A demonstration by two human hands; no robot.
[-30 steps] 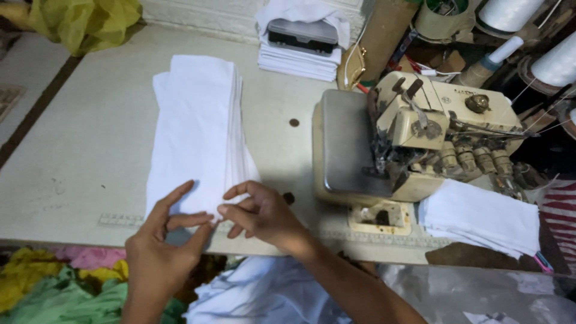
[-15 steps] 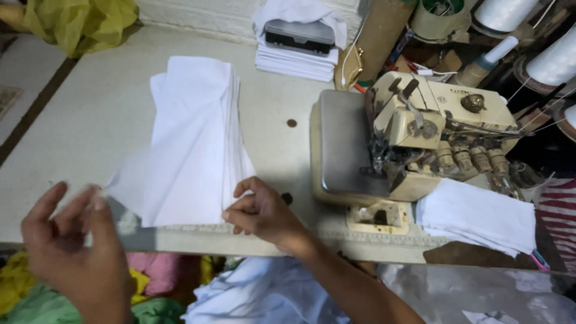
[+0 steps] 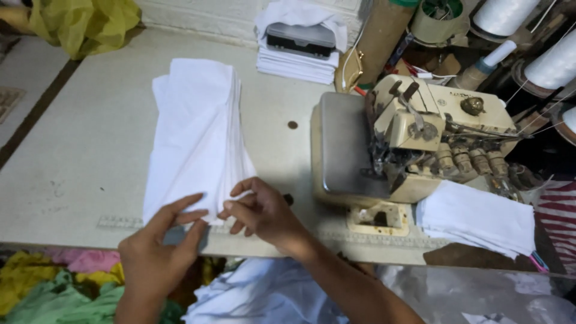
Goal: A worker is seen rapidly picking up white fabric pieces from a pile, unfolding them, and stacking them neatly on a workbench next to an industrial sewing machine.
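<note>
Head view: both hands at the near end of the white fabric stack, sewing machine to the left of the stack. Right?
One thing is off: the sewing machine stands to the right of the white fabric stack, not the left. The head view shows it. The rest holds: the left hand and the right hand both sit at the stack's near end, by the table edge.

No packages, signs or screens, one small label (pale, illegible) on the sewing machine (image 3: 420, 144) top

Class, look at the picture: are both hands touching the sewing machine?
No: both the left hand and right hand rest at the near end of the white fabric stack, apart from the sewing machine.
</note>
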